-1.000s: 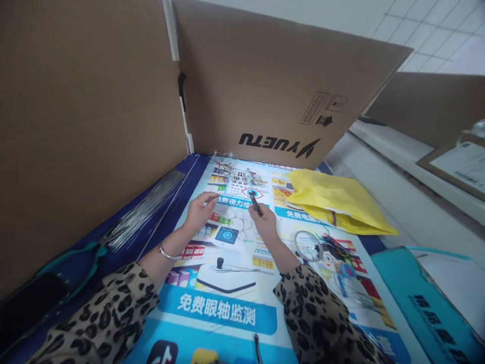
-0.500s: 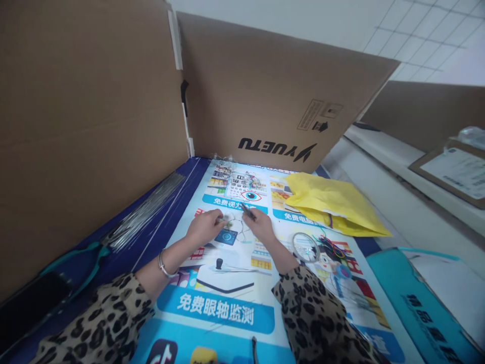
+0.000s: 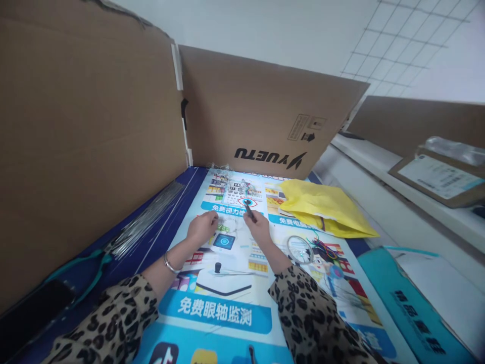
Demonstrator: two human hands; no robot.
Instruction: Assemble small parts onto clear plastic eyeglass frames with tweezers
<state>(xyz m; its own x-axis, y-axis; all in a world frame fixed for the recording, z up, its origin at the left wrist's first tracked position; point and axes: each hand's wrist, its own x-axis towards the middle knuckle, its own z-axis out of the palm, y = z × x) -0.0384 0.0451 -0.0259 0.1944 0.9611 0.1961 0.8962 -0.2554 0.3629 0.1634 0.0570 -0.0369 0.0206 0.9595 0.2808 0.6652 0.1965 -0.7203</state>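
Note:
My left hand (image 3: 203,227) is closed in a pinch over the printed poster (image 3: 223,280); what it holds is too small to make out. To its right, my right hand (image 3: 259,226) is wrapped round a dark slim tool (image 3: 249,210) whose tip points up and away from me. The two hands are apart. Beyond them lies a tangle of thin clear or silvery material (image 3: 246,188) on the poster's eye chart. A round clear dish (image 3: 300,249) and coloured wires (image 3: 329,250) lie right of my right hand.
Cardboard panels (image 3: 265,106) stand behind and at the left. A yellow bag (image 3: 326,207) and a teal box (image 3: 409,298) are on the right. A bundle of thin wires (image 3: 146,220) and teal-handled pliers (image 3: 91,268) lie left. A packet (image 3: 439,174) rests on the right shelf.
The view has shifted slightly. My right hand's tool now points more upright and farther away, and the small light item near my left fingertips no longer shows clearly.

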